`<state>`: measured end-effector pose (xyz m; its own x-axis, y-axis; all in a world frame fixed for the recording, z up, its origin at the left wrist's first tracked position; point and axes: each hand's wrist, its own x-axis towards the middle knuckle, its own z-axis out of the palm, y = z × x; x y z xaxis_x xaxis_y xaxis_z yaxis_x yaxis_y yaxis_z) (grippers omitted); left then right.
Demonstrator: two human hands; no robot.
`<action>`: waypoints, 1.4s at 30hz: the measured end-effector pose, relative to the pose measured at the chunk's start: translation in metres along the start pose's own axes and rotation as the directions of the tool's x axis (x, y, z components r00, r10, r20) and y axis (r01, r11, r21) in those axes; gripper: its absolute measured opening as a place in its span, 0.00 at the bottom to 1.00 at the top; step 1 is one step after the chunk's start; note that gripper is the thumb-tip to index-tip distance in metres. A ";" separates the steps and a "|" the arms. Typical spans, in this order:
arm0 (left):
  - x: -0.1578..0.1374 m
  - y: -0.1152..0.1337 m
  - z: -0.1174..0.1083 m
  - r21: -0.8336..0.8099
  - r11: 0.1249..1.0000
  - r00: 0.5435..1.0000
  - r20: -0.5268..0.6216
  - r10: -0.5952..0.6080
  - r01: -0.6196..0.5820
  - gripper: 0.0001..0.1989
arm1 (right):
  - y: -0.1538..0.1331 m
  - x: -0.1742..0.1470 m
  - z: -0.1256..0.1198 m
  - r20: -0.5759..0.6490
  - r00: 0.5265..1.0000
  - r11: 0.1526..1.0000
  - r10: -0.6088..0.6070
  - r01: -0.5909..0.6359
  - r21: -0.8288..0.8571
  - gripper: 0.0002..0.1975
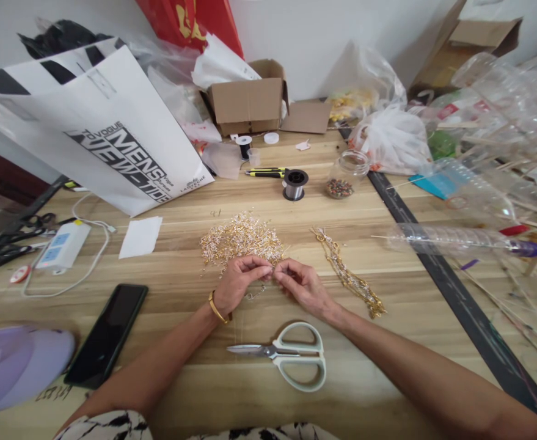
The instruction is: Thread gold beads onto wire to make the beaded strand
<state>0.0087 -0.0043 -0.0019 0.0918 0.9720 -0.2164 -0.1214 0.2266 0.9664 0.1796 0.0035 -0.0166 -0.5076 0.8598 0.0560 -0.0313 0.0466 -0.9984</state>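
My left hand [239,282], with a gold bracelet [218,307] at its wrist, is pinched closed at the front edge of a pile of small gold and silver beads [243,237]. Almost touching its fingertips, my right hand [302,286] is pinched closed too. What sits between the fingers is too small to make out. A short piece of silvery chain [255,293] hangs or lies just below them. To the right lies a bundle of gold and silver beaded strands [353,275]. Scissors with pale handles [298,354] rest on the table in front of my hands.
Behind the beads stand a wire spool [294,185], a utility knife [266,173] and a glass jar of beads [344,177]. A phone [107,336], power strip [63,245] and white paper bag [107,128] are on the left. Plastic bottles [470,238] crowd the right.
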 end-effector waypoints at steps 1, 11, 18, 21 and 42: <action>0.000 0.000 0.000 0.008 1.000 1.000 0.001 0.000 0.000 0.06 | 0.000 0.000 0.000 0.001 1.000 1.000 0.000 0.000 -0.005 0.12; 0.000 0.004 -0.004 0.119 0.993 0.999 0.033 0.008 -0.012 0.06 | 0.000 0.000 -0.001 0.007 1.000 0.999 0.005 -0.005 -0.053 0.13; -0.001 0.010 -0.002 0.159 0.987 0.999 0.053 0.004 -0.013 0.06 | 0.001 0.000 -0.001 0.013 1.000 0.998 0.017 -0.016 -0.058 0.11; -0.001 0.011 -0.002 0.169 0.986 0.998 0.058 0.003 -0.012 0.06 | 0.002 0.001 -0.001 0.015 1.000 0.998 0.015 -0.014 -0.057 0.11; -0.001 0.008 -0.003 0.165 0.986 0.998 0.067 0.007 -0.018 0.07 | 0.004 0.001 -0.001 -0.002 0.999 0.999 0.035 -0.035 -0.038 0.12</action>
<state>0.0051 -0.0034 0.0058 0.1570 0.9672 -0.1995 0.0418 0.1953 0.9799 0.1797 0.0048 -0.0204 -0.5063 0.8621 0.0214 0.0193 0.0362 -0.9992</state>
